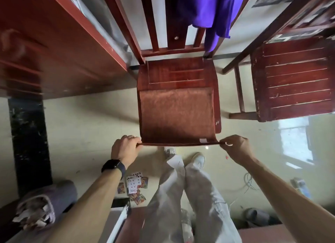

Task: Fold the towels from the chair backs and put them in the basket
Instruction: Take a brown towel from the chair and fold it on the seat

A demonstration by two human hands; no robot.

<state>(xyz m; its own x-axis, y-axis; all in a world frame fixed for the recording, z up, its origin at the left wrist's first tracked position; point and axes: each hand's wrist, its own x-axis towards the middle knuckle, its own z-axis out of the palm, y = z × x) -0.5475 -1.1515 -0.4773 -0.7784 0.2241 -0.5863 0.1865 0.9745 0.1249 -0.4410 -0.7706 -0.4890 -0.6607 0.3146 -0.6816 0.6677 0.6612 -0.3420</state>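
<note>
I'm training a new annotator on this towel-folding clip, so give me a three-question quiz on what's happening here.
1. True or false: the brown towel lies bunched on the floor.
2. What do the left hand and right hand pinch? A) the brown towel's near corners B) a basket C) a chair leg
3. Fill in: the hanging towel is coloured ____.
Key: 1 false, it lies spread on the chair seat; 2 A; 3 purple.

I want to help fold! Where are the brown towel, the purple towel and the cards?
brown towel point(175, 114), head view, middle of the cloth.
purple towel point(208, 7), head view, its hanging part.
cards point(134, 184), head view, white face-up ones.
</note>
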